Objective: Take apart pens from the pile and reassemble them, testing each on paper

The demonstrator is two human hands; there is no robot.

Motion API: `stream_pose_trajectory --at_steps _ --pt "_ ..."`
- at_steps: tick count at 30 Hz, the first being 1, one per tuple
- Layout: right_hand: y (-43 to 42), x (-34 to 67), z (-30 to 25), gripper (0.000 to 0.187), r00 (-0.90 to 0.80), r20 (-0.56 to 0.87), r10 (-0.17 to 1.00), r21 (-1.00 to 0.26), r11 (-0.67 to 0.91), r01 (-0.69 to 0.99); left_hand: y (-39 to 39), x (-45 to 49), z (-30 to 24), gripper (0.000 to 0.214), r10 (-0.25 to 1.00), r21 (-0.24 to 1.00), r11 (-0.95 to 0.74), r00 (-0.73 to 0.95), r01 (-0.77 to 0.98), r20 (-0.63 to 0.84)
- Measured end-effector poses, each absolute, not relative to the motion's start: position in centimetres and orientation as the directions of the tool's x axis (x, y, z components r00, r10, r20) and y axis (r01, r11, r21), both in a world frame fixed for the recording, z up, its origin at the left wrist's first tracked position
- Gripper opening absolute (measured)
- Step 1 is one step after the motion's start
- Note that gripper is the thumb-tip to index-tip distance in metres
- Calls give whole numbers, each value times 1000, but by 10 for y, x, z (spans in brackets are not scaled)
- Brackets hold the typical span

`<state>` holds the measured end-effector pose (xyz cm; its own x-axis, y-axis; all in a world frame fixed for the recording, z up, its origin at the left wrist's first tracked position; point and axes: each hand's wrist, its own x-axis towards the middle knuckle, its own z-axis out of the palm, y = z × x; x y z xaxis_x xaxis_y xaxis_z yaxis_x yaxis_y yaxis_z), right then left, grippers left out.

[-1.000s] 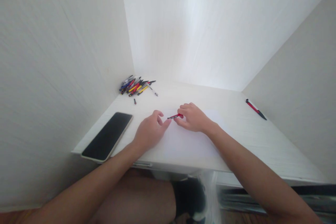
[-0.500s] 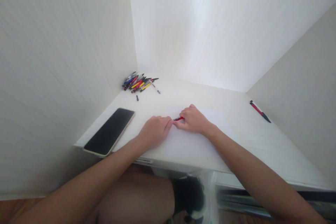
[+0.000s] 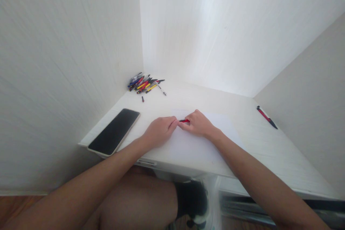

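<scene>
A red and black pen [image 3: 184, 120] spans the small gap between my two hands, above a white sheet of paper [image 3: 199, 149]. My right hand [image 3: 198, 122] is closed around the pen's right part, which its fingers hide. The fingertips of my left hand [image 3: 161, 130] are pinched together at the pen's left end, so that end is covered. Both hands rest low over the paper, the left one at its left edge.
A phone [image 3: 114, 132] lies at the desk's left edge. Behind it are a small dark cap-like piece [image 3: 142, 99] and a heap of pens [image 3: 144, 84] in the corner. Several pens [image 3: 266, 116] lie by the right wall. White panels [image 3: 188, 25] enclose the desk.
My left fingers have shifted slightly along the pen and less of it shows between the hands. The view has tilted a little; the other things have stayed in place.
</scene>
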<state>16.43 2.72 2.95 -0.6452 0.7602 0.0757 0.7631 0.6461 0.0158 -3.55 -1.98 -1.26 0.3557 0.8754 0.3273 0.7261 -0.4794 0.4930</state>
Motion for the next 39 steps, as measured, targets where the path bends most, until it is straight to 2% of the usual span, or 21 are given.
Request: stream_pose_trajectory --at_steps 18,23,25,29,34,39 --pt "25 158 31 73 -582 77 810 18 582 813 -14 -34 -11 41 864 573 -494 295 654 409" --pt "39 173 25 80 -529 53 847 75 525 848 -16 -35 -5 41 893 617 -419 182 666 411" --pt "43 180 25 82 -520 69 851 107 512 852 -17 -36 -2 42 902 623 -409 193 667 386" --pt "44 183 30 82 -518 151 842 120 504 855 -18 -34 2 42 906 563 -402 224 722 359" --pt "50 186 28 81 -505 215 836 136 486 863 -16 -30 0 45 937 423 -313 203 850 286" --pt "59 198 23 65 -449 264 854 162 420 893 -14 -30 -7 37 940 356 -298 207 886 272"
